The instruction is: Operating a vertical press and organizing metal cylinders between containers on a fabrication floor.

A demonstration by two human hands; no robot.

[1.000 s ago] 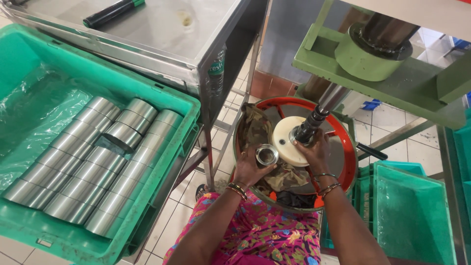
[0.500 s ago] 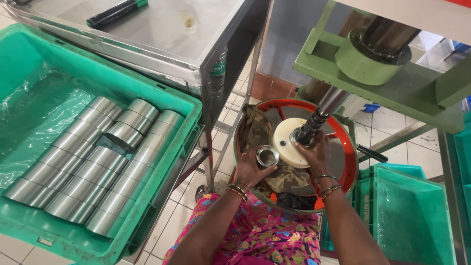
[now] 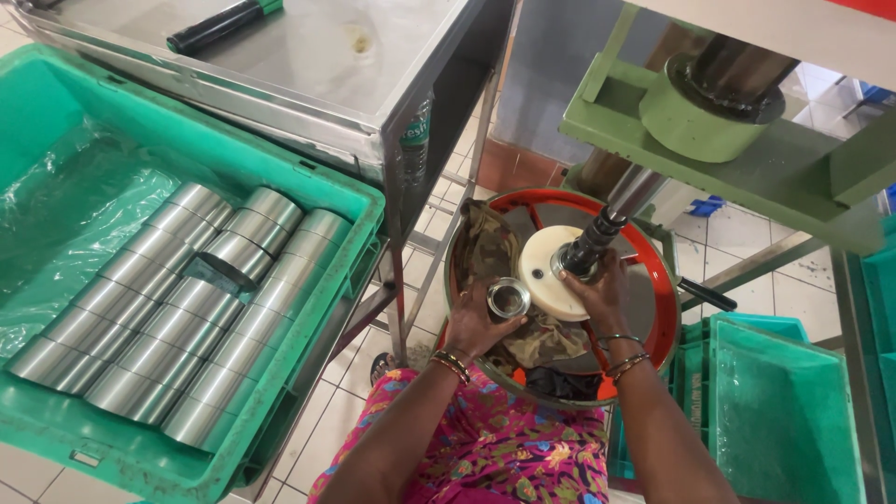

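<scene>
A factory workshop: green press machine, steel workbench, green crate of metal cylinders

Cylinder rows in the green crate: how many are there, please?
3: left row, middle row, right row, side by side in the green crate; deeper layers may be hidden.

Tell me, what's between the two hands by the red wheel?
Between the left hand and the right hand lie a small shiny metal ring and the edge of the cream round disc, over a crumpled cloth. The head camera shows this.
</scene>
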